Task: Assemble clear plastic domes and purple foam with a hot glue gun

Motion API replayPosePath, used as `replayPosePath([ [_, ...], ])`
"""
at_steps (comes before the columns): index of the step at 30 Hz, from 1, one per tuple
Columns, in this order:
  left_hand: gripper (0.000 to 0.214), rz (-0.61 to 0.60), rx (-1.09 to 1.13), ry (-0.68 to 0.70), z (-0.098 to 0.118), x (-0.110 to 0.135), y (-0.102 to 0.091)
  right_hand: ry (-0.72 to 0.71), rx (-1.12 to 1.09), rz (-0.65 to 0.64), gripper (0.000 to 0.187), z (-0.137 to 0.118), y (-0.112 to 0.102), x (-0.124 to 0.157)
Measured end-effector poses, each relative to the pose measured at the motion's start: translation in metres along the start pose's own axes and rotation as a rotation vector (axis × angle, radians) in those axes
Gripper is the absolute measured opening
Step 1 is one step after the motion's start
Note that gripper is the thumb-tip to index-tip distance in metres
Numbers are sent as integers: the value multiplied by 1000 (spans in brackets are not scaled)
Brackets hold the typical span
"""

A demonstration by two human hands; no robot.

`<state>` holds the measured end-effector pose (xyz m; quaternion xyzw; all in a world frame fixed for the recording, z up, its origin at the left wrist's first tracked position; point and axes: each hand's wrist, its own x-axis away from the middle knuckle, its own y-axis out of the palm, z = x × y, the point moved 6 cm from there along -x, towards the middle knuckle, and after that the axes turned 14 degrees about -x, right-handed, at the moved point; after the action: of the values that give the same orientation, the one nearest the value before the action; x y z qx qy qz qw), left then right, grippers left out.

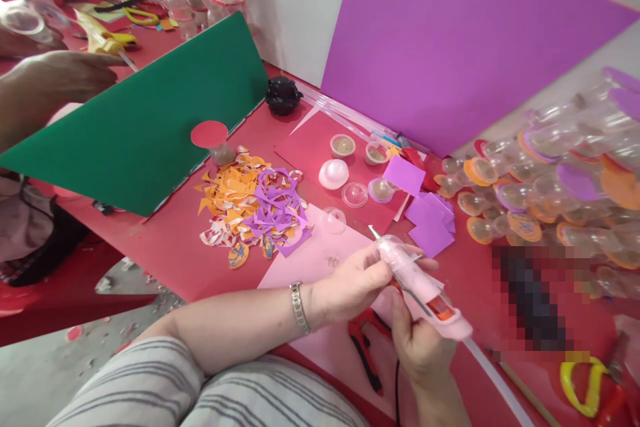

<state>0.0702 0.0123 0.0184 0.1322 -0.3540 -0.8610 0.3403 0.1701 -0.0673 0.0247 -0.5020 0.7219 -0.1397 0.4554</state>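
Note:
A pale pink hot glue gun (425, 288) is held in front of me, its metal nozzle pointing up and left. My left hand (353, 280) is closed around the front of its body, fingers partly hidden behind it. Lower down, my right hand (423, 340) grips its rear part. Just beyond the nozzle, small clear plastic lids (333, 220) and a white dome-shaped piece (334, 174) lie on red card. Sand-coloured filling shows in a small cup (343, 146). Purple paper squares (431, 221) are stacked to the right of the nozzle.
Orange and purple paper scraps (240, 193) are heaped at left, before a green board (165, 113). A purple board (450, 33) leans at the back. Plastic-cup hourglass shapes (545, 173) crowd the right, above yellow-handled scissors (583, 383). Another person's hand (65, 77) is at far left.

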Motion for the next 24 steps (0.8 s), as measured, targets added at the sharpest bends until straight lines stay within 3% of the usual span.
replayPosePath([
  [3,63,22,45,-7,-3,-1,-1,-21,14,-9,25,-3,5,-1],
  [7,61,47,-4,-39,-5,0,-9,262,-189,103,41,5,7,10],
  [10,65,-29,-59,-76,-4,0,-9,492,-369,217,49,9,7,20],
  [15,59,-43,-84,-54,1,-1,-11,770,-583,203,51,12,14,23],
  [20,56,-27,-92,-45,-3,-3,-14,831,-682,189,50,10,19,22],
  [24,62,-45,-85,-63,-6,-2,-15,810,-735,103,50,7,26,25],
])
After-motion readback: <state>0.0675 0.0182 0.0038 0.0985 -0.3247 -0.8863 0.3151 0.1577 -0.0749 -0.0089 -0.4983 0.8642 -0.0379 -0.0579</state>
